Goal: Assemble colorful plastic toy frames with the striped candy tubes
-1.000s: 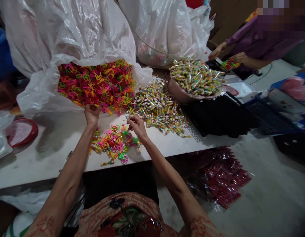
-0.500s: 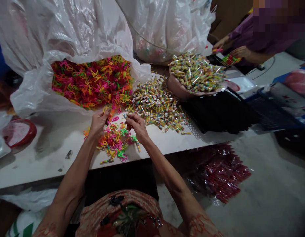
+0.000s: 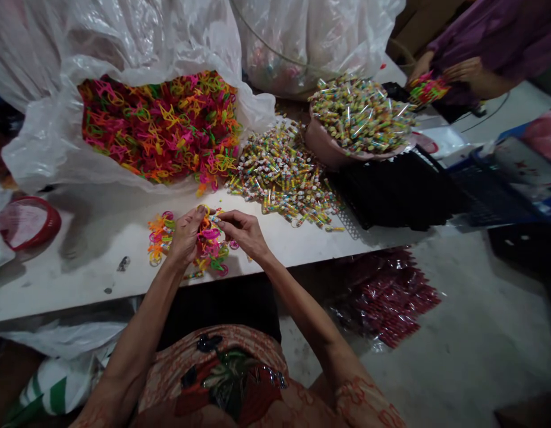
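Note:
My left hand is closed in a pinch on a yellow-and-orange plastic toy piece with thin loops. Right beside it, my right hand pinches a small wrapped tube with a coloured label, held against the toy piece. The fingers hide much of both. Under and around the hands lies a small heap of pink, green, yellow and orange toy pieces, some with tubes among them. Just beyond spreads a loose pile of small tubes.
A white plastic bag lies open, full of toy pieces. A pink basin holds heaped tubes beside a black stack. A red-rimmed container stands left. Across, a co-worker's hands hold colourful pieces. Dark red packets lie below the table.
My hands have come together, bringing the tube up to the toy piece. The camera view has shifted slightly. The co-worker's hands have moved closer to their bunch of pieces.

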Demonstrator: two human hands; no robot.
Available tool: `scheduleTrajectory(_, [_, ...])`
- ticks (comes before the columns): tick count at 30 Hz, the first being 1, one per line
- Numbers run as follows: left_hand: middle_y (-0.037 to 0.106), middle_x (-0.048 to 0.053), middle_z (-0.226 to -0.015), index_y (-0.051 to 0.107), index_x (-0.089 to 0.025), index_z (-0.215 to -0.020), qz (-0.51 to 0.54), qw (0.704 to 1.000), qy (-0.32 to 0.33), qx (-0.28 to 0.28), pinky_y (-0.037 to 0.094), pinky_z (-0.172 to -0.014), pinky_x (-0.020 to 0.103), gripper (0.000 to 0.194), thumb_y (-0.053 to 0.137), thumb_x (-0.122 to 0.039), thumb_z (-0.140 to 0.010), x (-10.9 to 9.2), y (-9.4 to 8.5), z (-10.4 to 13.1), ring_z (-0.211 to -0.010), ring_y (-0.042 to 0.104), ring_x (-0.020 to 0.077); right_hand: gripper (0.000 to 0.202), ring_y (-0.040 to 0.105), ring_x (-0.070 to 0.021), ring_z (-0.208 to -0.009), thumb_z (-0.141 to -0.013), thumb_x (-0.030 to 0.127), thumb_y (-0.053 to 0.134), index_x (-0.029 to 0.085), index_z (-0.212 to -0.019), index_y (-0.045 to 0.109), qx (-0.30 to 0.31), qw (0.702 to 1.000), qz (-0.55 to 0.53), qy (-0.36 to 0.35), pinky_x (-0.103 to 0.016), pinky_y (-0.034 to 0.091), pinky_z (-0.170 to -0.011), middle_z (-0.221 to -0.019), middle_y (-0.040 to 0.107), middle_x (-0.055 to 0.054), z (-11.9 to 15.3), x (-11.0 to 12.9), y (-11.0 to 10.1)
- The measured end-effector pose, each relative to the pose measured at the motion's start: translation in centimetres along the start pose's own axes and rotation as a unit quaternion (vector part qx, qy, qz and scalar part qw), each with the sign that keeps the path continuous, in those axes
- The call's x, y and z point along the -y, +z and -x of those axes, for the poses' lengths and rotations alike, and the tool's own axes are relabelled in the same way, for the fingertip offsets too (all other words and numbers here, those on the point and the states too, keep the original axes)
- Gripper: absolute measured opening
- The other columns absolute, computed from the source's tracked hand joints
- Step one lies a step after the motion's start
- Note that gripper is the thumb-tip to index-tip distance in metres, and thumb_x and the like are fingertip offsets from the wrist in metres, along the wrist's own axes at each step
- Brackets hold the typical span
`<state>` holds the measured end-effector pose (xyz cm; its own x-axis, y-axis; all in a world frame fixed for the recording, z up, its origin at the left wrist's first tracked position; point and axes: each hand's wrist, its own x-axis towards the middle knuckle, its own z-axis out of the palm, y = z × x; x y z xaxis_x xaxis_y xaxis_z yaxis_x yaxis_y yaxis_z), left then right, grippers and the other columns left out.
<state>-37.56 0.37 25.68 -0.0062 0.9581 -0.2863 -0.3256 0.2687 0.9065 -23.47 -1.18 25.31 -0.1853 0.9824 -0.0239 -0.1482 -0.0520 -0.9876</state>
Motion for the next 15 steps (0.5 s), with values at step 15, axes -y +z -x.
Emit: scheduleTrajectory(15, [0.058, -0.003, -0.051, 0.074, -0.011, -0.081, -0.049, 0.992, -0.092, 0.076, 0.033, -0.038, 0.017, 0.048, 0.086, -0.047, -0.052, -0.88, -0.99, 0.29, -0.039, 0.044, 0.0052, 0.015, 0.057, -0.0127, -0.08, -0.092, 0.026, 0.06, 0.017, -0.096, 0.072, 0.071, 0.946, 0.232, -0.215, -0.027, 0.049, -0.074, -0.086, 0.061, -0.004, 1.0, 0.04, -0.81])
